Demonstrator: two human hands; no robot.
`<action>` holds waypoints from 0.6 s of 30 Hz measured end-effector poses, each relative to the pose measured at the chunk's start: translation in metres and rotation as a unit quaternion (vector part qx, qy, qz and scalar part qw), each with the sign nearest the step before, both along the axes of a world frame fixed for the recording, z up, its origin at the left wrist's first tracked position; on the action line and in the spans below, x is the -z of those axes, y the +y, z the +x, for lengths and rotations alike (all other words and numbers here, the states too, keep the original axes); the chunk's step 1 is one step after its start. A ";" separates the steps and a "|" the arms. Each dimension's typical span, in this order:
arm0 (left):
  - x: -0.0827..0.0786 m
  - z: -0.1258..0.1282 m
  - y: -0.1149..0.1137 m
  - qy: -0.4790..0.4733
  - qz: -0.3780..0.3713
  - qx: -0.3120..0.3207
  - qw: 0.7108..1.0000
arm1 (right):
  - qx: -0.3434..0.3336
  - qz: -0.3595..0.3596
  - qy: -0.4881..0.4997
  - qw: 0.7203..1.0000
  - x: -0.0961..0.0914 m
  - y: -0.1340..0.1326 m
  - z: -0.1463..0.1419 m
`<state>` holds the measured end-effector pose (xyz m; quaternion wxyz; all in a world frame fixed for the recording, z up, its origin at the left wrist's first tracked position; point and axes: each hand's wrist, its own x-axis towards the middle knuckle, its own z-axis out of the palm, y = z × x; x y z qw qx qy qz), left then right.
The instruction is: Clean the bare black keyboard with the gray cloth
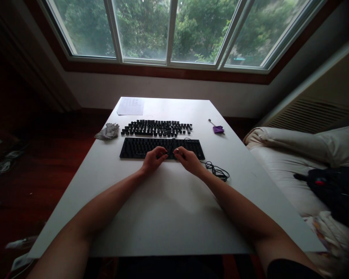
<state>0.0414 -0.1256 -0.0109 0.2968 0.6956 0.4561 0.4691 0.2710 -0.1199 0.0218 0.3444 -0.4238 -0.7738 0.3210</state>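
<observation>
A black keyboard [133, 148] lies on the white table, and its keycaps appear to be off. Both hands are over its middle and right part. My left hand [154, 159] is closed, thumb and fingers pinched together; a tiny dark spot shows at the tips, too small to name. Close beside it, my right hand [188, 159] is also pinched, with a small shiny spot at its fingers that I cannot make out. Just behind the keyboard, many loose black keycaps [154, 128] stand in rows laid out like a keyboard.
On the table [163, 217] a grey cloth [108, 131] lies at left, with a printed sheet [130, 106] behind it. A small brush [211, 122] and a purple cloth [218, 130] are at right. The coiled black cable [218, 171] sits near my right forearm. A sofa [282, 166] stands alongside.
</observation>
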 end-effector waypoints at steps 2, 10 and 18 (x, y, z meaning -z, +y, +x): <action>0.001 0.000 0.000 0.006 -0.007 0.012 1.000 | 0.012 0.039 -0.050 0.998 0.001 -0.001 -0.003; 0.007 0.002 0.001 -0.049 -0.028 0.077 0.995 | 0.020 0.094 -0.097 0.991 0.007 -0.004 -0.009; -0.004 0.001 -0.004 0.075 0.077 0.027 0.994 | 0.063 0.129 -0.134 0.980 -0.004 0.030 0.009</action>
